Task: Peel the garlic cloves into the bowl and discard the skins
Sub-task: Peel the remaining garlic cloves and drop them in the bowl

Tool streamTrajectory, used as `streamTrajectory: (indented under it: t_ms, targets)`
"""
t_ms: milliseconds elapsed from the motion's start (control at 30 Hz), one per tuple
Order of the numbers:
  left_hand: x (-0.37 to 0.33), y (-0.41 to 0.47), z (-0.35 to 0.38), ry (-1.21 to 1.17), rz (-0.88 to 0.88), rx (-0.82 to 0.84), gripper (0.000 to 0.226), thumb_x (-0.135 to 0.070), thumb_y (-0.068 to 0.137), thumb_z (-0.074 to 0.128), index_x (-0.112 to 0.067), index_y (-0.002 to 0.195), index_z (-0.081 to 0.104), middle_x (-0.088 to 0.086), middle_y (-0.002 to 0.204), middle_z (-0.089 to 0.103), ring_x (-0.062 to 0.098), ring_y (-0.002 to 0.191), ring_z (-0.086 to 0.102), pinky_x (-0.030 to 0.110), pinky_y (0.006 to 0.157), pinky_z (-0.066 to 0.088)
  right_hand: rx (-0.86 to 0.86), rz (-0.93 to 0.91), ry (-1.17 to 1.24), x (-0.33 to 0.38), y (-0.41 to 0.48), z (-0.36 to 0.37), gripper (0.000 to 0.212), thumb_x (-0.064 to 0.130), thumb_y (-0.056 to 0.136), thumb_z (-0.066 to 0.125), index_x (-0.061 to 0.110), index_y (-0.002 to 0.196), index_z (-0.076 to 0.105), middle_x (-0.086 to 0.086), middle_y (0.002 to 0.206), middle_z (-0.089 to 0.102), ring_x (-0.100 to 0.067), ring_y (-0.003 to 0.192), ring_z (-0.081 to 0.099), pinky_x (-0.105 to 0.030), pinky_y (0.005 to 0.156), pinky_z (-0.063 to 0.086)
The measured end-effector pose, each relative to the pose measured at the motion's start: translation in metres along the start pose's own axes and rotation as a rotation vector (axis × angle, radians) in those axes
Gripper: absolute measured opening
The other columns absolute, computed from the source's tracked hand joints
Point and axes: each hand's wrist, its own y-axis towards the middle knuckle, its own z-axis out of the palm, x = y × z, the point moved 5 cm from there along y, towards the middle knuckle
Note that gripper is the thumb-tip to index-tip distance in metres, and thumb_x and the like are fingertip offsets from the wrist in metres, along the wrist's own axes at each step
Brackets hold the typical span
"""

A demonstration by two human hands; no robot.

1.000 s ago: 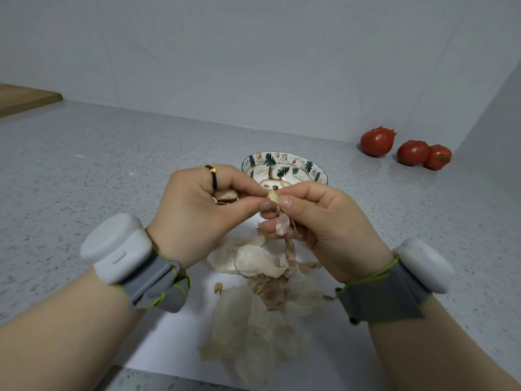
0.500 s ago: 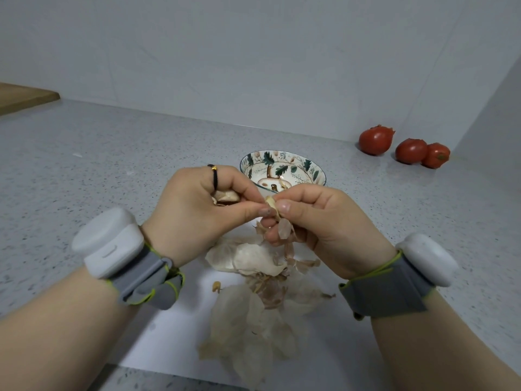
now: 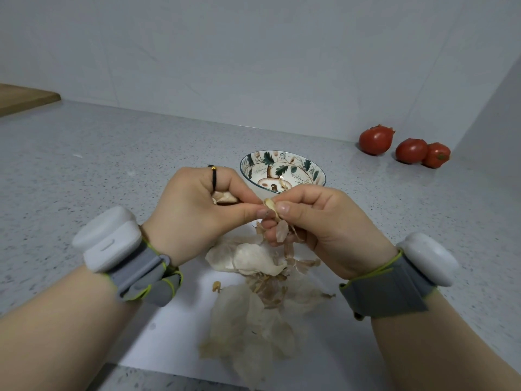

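Peeling unfinished — garlic clove [image 3: 269, 206] pinched by left hand [image 3: 194, 210] and right hand [image 3: 318, 221], thumbs drawn closer than before | skin [image 3: 282, 231] hung under right fingers [image 3: 304, 197] | bowl [image 3: 318, 172] drop pending

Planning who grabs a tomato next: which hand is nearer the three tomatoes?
Right. The right hand sits nearer the camera and left of the tomatoes; the left hand is farther left still, beyond the garlic clove both hands pinch.

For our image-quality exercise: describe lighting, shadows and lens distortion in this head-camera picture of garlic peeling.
Head view: soft, even light, no glare; faint shadows under the tomatoes; wide-angle stretch enlarges the forearms; the garlic clove between left hand and right hand is sharp.
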Motion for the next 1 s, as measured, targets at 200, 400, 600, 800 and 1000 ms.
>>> streamTrajectory:
  t_ms: [200, 400, 600, 800, 1000]
  targets:
    - [0.0021, -0.0001, -0.0001, -0.002, -0.009, 0.025, 0.025, -0.004, 0.056, 0.075, -0.024, 0.047, 0.062, -0.016, 0.04, 0.058, -0.004, 0.04, 0.05, 0.006, 0.045, 0.038, 0.001, -0.006, -0.006, 0.0001, -0.0007, -0.0008, 0.016, -0.004, 0.079, 0.051, 0.005, 0.069, 0.06, -0.004, 0.051, 0.064, -0.01, 0.046, 0.061, -0.017, 0.046, 0.05]
    - [0.0057, 0.0003, 0.0014, -0.011, -0.044, 0.071, 0.023, -0.01, 0.054, 0.074, -0.025, 0.041, 0.062, -0.014, 0.036, 0.054, -0.003, 0.036, 0.046, 0.005, 0.042, 0.035, 0.024, -0.011, -0.031, 0.0007, -0.0015, -0.0002, 0.011, -0.001, 0.077, 0.052, 0.003, 0.07, 0.06, -0.004, 0.05, 0.064, -0.011, 0.046, 0.061, -0.018, 0.046, 0.049]
    - [0.0052, 0.0013, 0.0027, 0.018, -0.021, 0.117, 0.01, -0.031, 0.049, 0.073, -0.033, 0.047, 0.063, -0.018, 0.039, 0.054, -0.004, 0.039, 0.047, 0.004, 0.043, 0.034, 0.027, 0.004, -0.043, 0.0001, -0.0009, -0.0005, 0.015, -0.002, 0.081, 0.05, 0.005, 0.071, 0.059, -0.004, 0.052, 0.065, -0.01, 0.048, 0.062, -0.018, 0.049, 0.052]
    - [0.0028, 0.001, 0.0028, 0.171, 0.088, 0.151, 0.016, -0.027, 0.057, 0.069, -0.036, 0.048, 0.059, -0.025, 0.048, 0.056, -0.007, 0.045, 0.05, 0.001, 0.047, 0.034, 0.075, 0.04, -0.056, -0.0008, -0.0008, 0.0027, 0.017, -0.001, 0.083, 0.047, 0.007, 0.086, 0.062, -0.001, 0.054, 0.065, -0.01, 0.049, 0.062, -0.017, 0.047, 0.05]
    - [-0.0013, 0.0006, 0.0043, 0.379, 0.244, 0.144, 0.02, -0.048, 0.065, 0.052, -0.037, 0.081, 0.057, -0.03, 0.063, 0.057, -0.012, 0.058, 0.05, -0.001, 0.055, 0.033, 0.004, 0.048, -0.025, -0.0064, 0.0011, 0.0018, 0.019, 0.002, 0.085, 0.047, 0.011, 0.078, 0.061, 0.0, 0.054, 0.065, -0.009, 0.053, 0.064, -0.019, 0.051, 0.054]
